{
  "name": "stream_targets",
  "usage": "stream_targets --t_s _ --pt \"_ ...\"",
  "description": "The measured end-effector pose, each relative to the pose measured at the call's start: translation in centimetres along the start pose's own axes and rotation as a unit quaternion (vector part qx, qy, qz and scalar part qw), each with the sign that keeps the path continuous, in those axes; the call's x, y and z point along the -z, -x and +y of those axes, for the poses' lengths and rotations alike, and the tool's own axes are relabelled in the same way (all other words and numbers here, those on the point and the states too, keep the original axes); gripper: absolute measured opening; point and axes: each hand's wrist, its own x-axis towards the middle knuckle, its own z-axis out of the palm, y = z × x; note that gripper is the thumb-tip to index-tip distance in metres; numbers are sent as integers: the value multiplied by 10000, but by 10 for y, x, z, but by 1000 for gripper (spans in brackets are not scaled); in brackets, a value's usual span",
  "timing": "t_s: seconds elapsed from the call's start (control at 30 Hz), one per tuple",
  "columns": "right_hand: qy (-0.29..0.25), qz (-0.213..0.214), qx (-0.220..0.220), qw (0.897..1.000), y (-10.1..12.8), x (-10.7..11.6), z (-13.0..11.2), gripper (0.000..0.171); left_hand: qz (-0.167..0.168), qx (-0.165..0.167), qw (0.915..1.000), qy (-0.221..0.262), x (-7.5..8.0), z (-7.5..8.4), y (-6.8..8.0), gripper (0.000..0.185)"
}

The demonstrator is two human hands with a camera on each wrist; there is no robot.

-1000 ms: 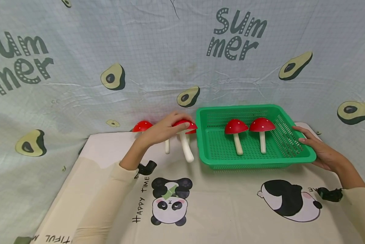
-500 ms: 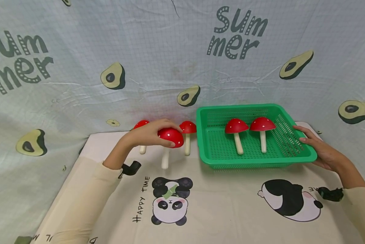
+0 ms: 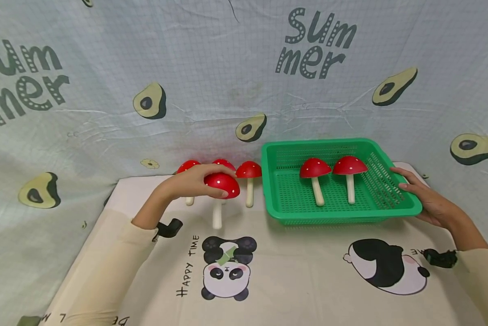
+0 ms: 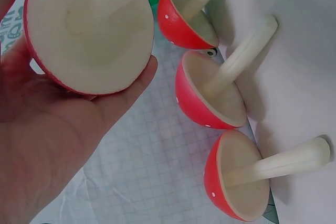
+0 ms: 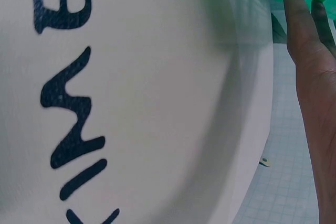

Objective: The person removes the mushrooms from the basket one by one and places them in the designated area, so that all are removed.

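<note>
Left hand (image 3: 188, 183) cups the red-capped, white-stemmed toy mushroom (image 3: 221, 192) just above the desk, basket at three o'clock, so the carry looks underway, right hand (image 3: 425, 201) resting flat-fingered on the green plastic basket's rim (image 3: 407, 210).

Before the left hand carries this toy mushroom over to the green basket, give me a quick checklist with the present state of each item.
1. Left hand grips the held mushroom by its red cap: ok; the left wrist view shows the cap cupped in the palm.
2. Stem hangs free of the three standing mushrooms: cannot tell; they stand close behind it.
3. Right hand rests on the green basket at its right rim: ok.
4. Free floor in the basket left of the two mushrooms inside: ok.
5. Path over the basket's left wall unobstructed: ok.
</note>
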Motion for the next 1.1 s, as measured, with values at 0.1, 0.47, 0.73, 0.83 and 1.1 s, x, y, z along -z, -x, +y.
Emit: stream_targets --t_s 0.1,0.47,0.73,0.83,1.1 --pt "-22 0 -16 10000 0 0 -1 51 -1 60 10000 37 0 -1 1 48" --pt "19 64 -90 9999 -1 0 -1 51 -32 174 9997 178 4 -11 8 48" --pt "117 169 -121 9997 -1 -2 -2 50 81 482 9985 240 12 -27 19 48" --pt "111 117 -79 9998 -1 -1 -2 50 111 487 9986 200 15 -32 23 47" --pt "188 165 -88 9996 0 -1 1 50 66 696 9975 140 18 -39 32 50"
